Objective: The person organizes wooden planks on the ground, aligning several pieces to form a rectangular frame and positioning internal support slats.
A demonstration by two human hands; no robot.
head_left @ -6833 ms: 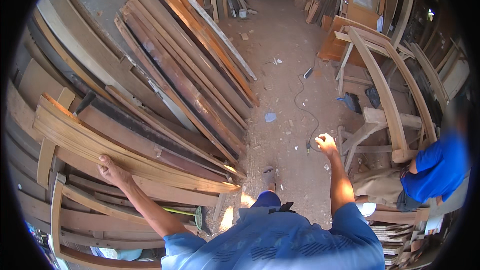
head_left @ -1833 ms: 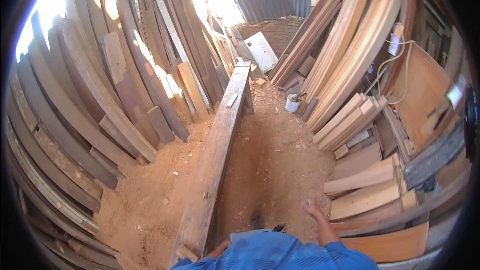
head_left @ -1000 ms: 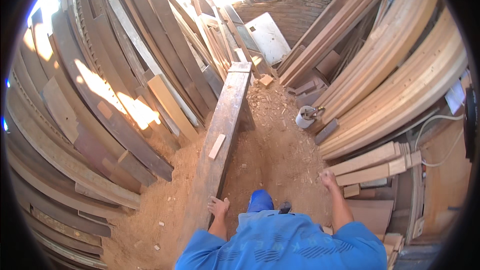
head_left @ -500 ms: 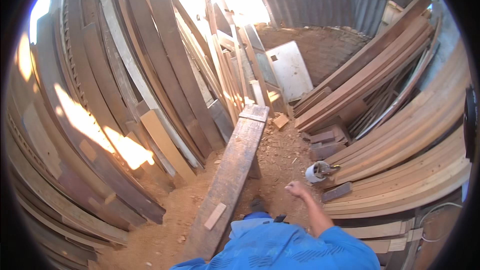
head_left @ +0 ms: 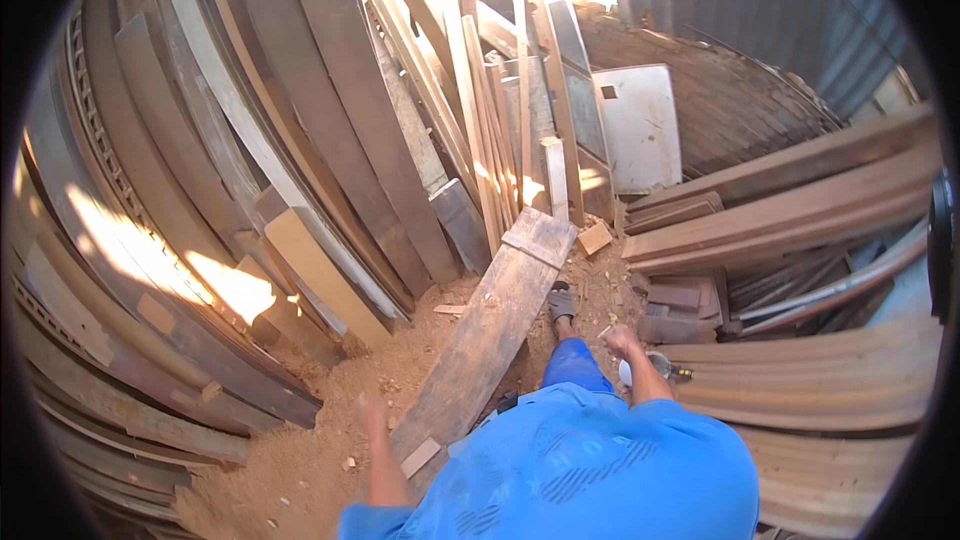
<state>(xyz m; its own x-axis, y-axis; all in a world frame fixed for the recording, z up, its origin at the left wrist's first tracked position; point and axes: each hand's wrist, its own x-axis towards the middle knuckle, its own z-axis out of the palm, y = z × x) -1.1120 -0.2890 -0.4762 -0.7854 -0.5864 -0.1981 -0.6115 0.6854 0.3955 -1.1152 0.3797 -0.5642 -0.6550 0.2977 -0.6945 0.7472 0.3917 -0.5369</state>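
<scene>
My right hand is closed in front of me, to the right of a long, low wooden bench. A small pale tip shows at its fingers, too small to name. Just beside that forearm is a white bucket with tools in it, partly hidden by the arm. My left hand hangs over the sawdust to the left of the bench, smeared by motion, its fingers unclear. A small wood block lies on the near end of the bench. Across the bench's far end runs a thin wooden strip.
Tall boards lean along the left side. Stacked planks fill the right. Sawdust covers the floor. Beyond the bench are a loose wood block and a white panel. My sandalled foot stands beside the bench.
I have stepped forward, and my foot and blue-clad leg now show beside the bench. My left hand has come into view at left. The right hand is now in front of the bucket.
</scene>
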